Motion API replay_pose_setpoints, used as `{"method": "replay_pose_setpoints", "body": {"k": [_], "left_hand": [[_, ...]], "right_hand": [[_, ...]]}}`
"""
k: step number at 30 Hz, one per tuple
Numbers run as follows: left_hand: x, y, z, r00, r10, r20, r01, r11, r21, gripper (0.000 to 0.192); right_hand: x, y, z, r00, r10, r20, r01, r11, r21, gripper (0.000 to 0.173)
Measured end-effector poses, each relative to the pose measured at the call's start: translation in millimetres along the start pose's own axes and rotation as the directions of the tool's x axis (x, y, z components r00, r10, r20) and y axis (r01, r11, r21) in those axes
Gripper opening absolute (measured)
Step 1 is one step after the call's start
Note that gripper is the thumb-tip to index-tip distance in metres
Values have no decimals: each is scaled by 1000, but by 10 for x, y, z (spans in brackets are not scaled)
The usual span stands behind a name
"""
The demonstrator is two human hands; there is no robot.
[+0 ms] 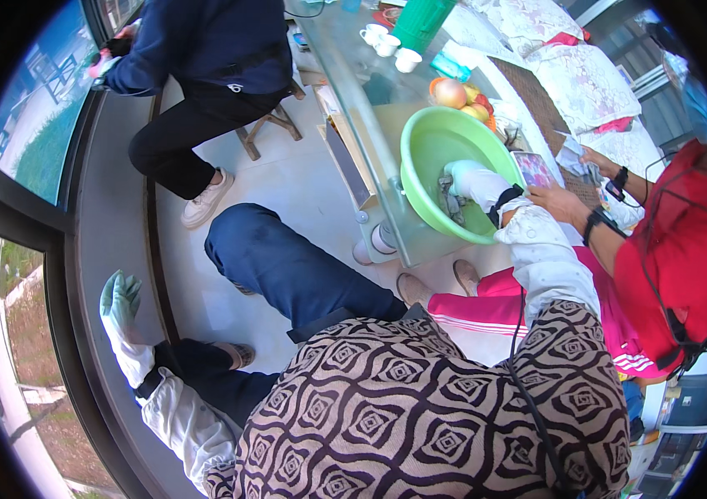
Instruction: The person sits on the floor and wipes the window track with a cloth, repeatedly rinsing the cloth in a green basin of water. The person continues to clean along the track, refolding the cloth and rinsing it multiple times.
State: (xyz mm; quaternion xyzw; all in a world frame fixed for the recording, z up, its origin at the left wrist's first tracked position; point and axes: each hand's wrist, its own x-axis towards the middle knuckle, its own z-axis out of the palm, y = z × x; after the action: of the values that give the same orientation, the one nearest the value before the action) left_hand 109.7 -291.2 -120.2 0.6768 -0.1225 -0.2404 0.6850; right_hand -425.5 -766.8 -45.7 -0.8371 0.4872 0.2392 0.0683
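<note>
My right hand, in a pale glove, reaches into a light green plastic basin on the glass table. Its fingers grip a wet grey cloth that lies partly in shallow water. Most of those fingertips are hidden by the glove and the cloth. Far to the left, my left hand hangs over the window sill. It wears a white glove with greenish fingers, which are loosely extended, and nothing shows in it.
A person in red at the right handles a crumpled cloth. Someone in dark clothes sits on a wooden stool by the window. White cups, a green bin and fruit stand on the glass table.
</note>
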Motion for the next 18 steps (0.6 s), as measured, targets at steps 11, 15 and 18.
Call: {"method": "replay_pose_setpoints", "body": {"k": [11,15,18], "left_hand": [[50,187,393,995,71,74,-82,982,167,37],[-38,388,855,981,51,185,-89,976,201,30],[-51,511,1206,977,-9,215,-35,980,198,29]], "right_hand": [[-398,417,346,976,-60,-207,163,832,531,62],[-451,569,487,988,28,-151,79,748,659,52],[-428,544,503,978,-46,-205,150,836,528,35]]}}
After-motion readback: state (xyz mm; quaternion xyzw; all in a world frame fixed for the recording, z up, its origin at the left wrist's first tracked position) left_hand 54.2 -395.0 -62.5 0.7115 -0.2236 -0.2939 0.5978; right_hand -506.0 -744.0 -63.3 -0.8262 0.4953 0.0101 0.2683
